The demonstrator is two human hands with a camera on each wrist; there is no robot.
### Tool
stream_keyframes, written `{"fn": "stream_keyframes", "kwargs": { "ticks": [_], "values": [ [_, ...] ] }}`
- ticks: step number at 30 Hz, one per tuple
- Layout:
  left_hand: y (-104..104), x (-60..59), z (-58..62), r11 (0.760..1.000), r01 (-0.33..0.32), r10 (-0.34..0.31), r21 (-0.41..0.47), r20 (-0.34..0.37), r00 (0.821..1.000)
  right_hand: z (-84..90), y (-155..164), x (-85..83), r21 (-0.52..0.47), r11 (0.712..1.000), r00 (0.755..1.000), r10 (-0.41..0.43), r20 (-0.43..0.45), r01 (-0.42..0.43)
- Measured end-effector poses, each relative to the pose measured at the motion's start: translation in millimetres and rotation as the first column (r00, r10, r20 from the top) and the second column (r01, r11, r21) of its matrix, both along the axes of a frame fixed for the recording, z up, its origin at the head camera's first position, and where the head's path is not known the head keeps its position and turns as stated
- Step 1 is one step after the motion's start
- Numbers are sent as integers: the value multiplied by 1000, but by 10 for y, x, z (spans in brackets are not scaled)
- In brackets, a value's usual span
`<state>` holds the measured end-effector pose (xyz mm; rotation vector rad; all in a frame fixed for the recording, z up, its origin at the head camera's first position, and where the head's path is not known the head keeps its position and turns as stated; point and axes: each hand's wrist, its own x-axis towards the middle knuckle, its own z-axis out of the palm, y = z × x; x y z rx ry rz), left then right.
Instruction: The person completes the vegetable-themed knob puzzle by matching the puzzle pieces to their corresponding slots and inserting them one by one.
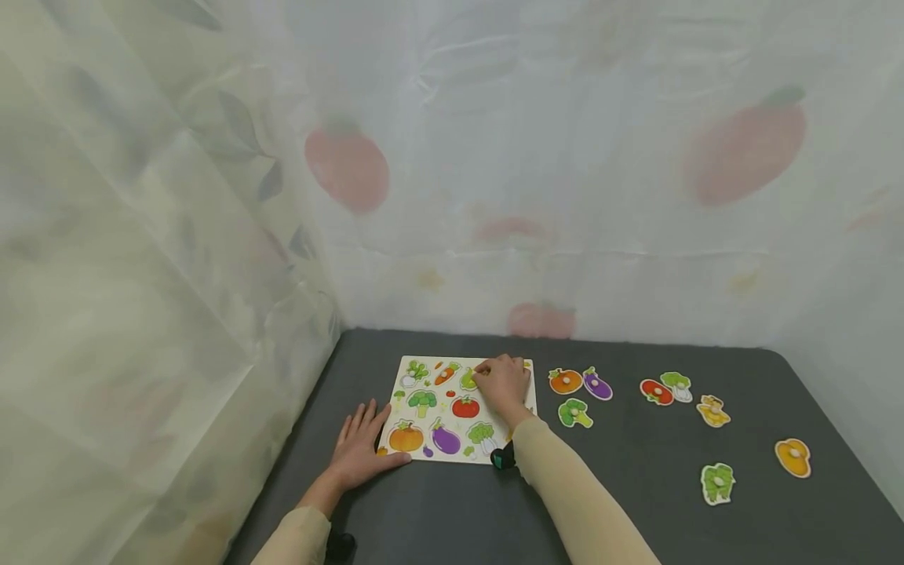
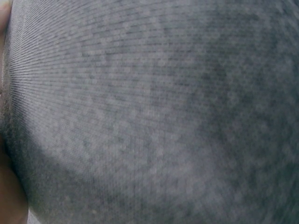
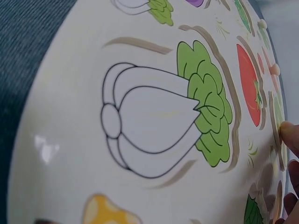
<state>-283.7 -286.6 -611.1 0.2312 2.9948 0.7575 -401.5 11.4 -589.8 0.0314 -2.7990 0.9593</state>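
Under the right hand (image 1: 503, 386) lies the puzzle board's (image 1: 431, 424) far edge.

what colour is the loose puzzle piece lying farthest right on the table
Yellow-orange, with a small pale knob in its middle; the puzzle piece shows best in the head view.

Curtains (image 1: 176, 259) close the left and back of the counter (image 1: 636, 502). Its front middle lies bare; scattered pieces (image 1: 716, 411) dot the right beyond the board (image 1: 459, 451).

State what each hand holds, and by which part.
The left hand holds nothing; it lies flat beside the puzzle board. The right hand has fingers on a green piece; its grip point is hidden.
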Motion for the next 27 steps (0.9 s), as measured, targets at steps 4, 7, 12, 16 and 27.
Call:
{"fn": "stream_keyframes", "kwargs": {
  "ticks": [4, 7, 12, 16, 27],
  "values": [
    [12, -5, 51, 1000, -11, 12, -23, 46, 999, -4, -3, -10, 1, 1000, 1000, 2, -8, -2],
    [13, -8, 64, 999, -11, 13, -33, 61, 998, -12, -7, -14, 3, 1000, 1000, 6, -15, -6],
    [11, -9, 54, 999, -10, 13, -36, 65, 998, -30, -10, -11, 9, 1000, 1000, 2, -11, -2],
    [19, -11, 51, 999, -12, 14, -32, 57, 998, -29, -3, -5, 11, 1000, 1000, -6, -5, 6],
    [23, 15, 8, 1000, -12, 12, 6, -17, 1000, -21, -2, 17, 16, 1000, 1000, 0, -18, 0]
  ]
}}
